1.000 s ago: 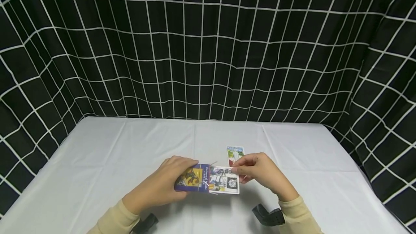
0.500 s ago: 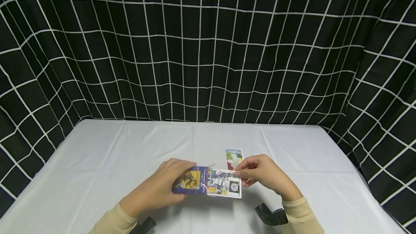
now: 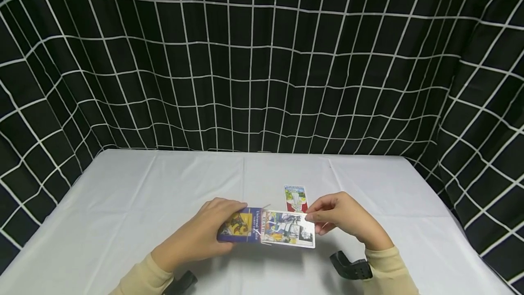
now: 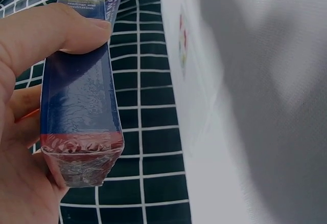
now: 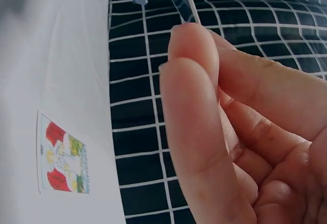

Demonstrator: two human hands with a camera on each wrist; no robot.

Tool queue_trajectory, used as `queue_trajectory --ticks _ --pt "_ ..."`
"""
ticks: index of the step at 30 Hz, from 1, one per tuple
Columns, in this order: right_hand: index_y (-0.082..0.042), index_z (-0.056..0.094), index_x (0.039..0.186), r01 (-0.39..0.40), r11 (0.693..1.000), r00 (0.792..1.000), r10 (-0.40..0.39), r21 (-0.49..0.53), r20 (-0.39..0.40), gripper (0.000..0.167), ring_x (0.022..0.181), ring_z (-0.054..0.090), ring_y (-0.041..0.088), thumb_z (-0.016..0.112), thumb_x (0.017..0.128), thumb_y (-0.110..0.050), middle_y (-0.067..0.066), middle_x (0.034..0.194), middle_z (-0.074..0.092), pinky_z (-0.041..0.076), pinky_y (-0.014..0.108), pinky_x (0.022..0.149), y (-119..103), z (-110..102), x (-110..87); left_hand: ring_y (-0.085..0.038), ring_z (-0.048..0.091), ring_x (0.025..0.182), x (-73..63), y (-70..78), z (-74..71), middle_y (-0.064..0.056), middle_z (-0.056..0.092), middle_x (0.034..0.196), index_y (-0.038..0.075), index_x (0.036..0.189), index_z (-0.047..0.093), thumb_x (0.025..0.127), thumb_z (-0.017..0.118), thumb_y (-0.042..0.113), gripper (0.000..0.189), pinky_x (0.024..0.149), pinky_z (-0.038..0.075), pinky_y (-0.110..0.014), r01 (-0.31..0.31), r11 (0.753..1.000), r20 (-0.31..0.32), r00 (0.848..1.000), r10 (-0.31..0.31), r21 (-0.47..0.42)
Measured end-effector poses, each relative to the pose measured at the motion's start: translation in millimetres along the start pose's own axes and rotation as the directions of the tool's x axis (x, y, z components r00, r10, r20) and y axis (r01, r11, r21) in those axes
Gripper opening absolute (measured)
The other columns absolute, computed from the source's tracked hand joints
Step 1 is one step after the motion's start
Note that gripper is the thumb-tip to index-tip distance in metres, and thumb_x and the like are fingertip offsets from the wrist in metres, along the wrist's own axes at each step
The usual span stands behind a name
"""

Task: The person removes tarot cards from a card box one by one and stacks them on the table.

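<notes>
Between my two grips, above a white-covered surface [image 3: 143, 185], a blue-purple tarot box [image 3: 241, 225] is held in my left grip [image 3: 202, 233], thumb and fingers curled round it. From its mouth, toward my right grip [image 3: 345, 220], juts an illustrated card [image 3: 288, 229]; that grip pinches only its far right corner between thumb and fingers. Just beyond the right grip, a second card [image 3: 295, 196] lies face up, its near end partly hidden. A crooked pull on that one corner could bend the card or catch it on the box's edge; squeezing too hard on the left could jam it, and tipping the mouth down could spill anything loose inside.
</notes>
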State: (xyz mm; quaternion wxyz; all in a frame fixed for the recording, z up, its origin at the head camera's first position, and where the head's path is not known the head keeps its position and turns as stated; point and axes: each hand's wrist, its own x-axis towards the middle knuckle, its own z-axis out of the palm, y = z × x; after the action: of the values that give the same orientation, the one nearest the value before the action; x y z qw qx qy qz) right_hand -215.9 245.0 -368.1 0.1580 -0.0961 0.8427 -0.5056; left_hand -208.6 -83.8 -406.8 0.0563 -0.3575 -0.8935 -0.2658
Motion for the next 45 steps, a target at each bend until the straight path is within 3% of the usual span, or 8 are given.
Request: queue_trajectory --ticks 8,21,33,45 --pt "0.012 0.069 0.102 -0.013 0.999 0.999 0.012 0.035 0.035 0.028 0.061 0.067 0.01 0.072 0.087 -0.011 0.002 0.074 0.07 0.061 0.03 0.063 0.8 -7.4 -2.4 -0.022 0.051 0.129 -1.0 0.1 -0.5 -0.002 0.058 0.14 0.011 0.143 0.05 0.072 0.08 0.019 0.078 0.11 0.042 -0.047 0.006 1.0 0.007 1.0 -0.006 -0.003" --pt "0.015 0.066 0.105 -0.01 0.999 1.0 0.008 0.053 0.029 0.031 0.063 0.067 0.01 0.07 0.089 -0.011 0.005 0.081 0.071 0.061 0.03 0.064 3.0 -18.1 -5.1 -0.021 0.051 0.128 -1.6 -0.1 -0.1 -0.003 0.059 0.139 0.011 0.143 0.05 0.072 0.08 0.018 0.077 0.11 0.042 -0.047 0.004 1.0 0.001 1.0 -0.004 -0.001" --pt "0.018 0.062 0.109 0.019 0.986 0.994 -0.002 0.163 -0.108 0.032 0.067 0.071 0.01 0.067 0.091 -0.008 0.002 0.079 0.073 0.062 0.029 0.068 5.3 -23.3 -4.6 -0.02 0.051 0.126 -0.6 -1.2 -0.4 -0.003 0.059 0.139 0.011 0.143 0.05 0.072 0.079 0.018 0.077 0.109 0.042 -0.046 -0.005 1.0 -0.003 1.0 0.005 0.0" --pt "0.017 0.061 0.107 0.003 0.973 0.992 0.027 0.233 -0.126 0.028 0.07 0.073 0.011 0.065 0.092 -0.006 0.003 0.079 0.073 0.062 0.027 0.069 9.9 -21.9 -0.1 -0.02 0.052 0.126 -0.9 0.0 0.4 -0.003 0.059 0.137 0.01 0.142 0.051 0.071 0.08 0.019 0.077 0.109 0.042 -0.046 -0.011 1.0 -0.005 1.0 0.011 0.009"
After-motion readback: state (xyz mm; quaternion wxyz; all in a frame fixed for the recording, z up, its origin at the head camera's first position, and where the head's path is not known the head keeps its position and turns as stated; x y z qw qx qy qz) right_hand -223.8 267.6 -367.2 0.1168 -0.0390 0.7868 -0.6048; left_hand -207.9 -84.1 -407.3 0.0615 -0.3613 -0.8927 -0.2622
